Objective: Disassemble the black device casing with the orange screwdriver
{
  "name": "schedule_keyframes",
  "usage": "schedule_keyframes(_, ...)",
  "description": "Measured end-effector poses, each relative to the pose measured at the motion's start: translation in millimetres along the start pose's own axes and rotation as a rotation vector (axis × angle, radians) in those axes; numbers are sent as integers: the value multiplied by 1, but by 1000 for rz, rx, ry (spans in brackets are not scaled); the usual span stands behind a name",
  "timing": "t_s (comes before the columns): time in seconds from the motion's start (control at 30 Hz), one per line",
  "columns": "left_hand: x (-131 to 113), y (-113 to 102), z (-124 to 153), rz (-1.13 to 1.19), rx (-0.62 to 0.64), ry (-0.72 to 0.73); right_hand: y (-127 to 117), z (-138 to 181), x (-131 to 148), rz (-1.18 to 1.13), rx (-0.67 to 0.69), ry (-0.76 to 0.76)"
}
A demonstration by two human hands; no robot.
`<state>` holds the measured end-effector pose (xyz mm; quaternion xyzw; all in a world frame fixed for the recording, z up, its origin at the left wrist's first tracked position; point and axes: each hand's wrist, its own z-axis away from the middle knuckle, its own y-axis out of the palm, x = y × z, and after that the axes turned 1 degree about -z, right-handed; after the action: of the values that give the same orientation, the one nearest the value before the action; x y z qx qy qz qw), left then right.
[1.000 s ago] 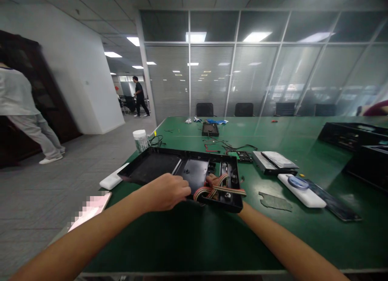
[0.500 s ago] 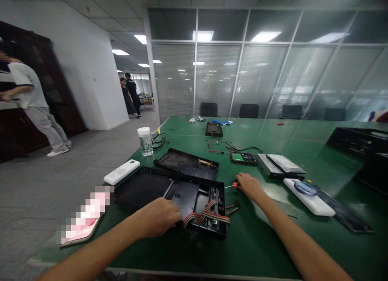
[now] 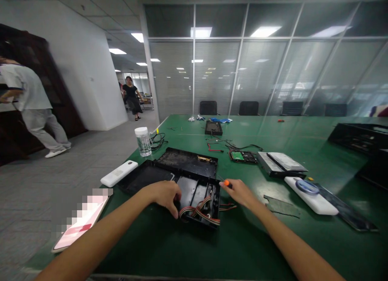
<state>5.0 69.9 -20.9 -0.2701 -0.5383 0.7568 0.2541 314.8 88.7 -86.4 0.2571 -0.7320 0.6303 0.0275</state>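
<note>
A shallow black casing (image 3: pixel 189 186) lies on the table in front of me, its inside facing up. At its right end, striped ribbon cables (image 3: pixel 194 212) loop over metal parts and hang past the front edge. My left hand (image 3: pixel 165 195) is on the casing's front wall, fingers curled over the rim and thumb on the near side. My right hand (image 3: pixel 241 192) pinches a screwdriver with an orange handle (image 3: pixel 228 184) at the casing's right side. Its thin shaft points left and away from me; the tip is too small to place exactly.
Behind the casing lies a black cover (image 3: pixel 184 161). A lidded jar (image 3: pixel 143 142), white device (image 3: pixel 119 174) and phone (image 3: pixel 81 224) sit left. To the right are a green circuit board (image 3: pixel 241 156), a drive (image 3: pixel 281 163) and a clear sheet (image 3: pixel 281 207). People stand beyond the table.
My right hand and the screwdriver have moved left, against the casing's side. The casing's right end has shifted slightly left and away from me. My left hand's thumb and fingers have spread somewhat.
</note>
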Motion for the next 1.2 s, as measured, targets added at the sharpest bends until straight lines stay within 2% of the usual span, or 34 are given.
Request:
schedule_keyframes(0.13,2,-8,-26,-26,-35,-11,5,4,15,-5,19,33)
schedule_keyframes(0.2,8,-11,-40,-89,-74,-74,8,3,14,-25,16,43)
schedule_keyframes(0.27,16,-11,-56,-196,-165,-154,11,2,12,-46,23,56)
schedule_keyframes(0.37,22,0,-81,-324,-288,-226,16,1,11,-100,64,88)
schedule_keyframes(0.5,17,21,-101,-375,-378,-245,23,1,14,-250,181,127)
schedule_keyframes(0.6,13,30,-105,-378,-400,-209,26,1,14,-296,264,132)
schedule_keyframes(0.7,12,31,-105,-366,-409,-181,25,2,13,-306,290,118)
schedule_keyframes(0.83,14,29,-109,-324,-437,-247,24,2,15,-297,276,100)
schedule_keyframes(1.0,18,27,-116,-274,-461,-337,23,3,22,-288,333,230)
schedule_keyframes(1.2,18,28,-109,-260,-463,-314,17,7,33,-95,279,97)
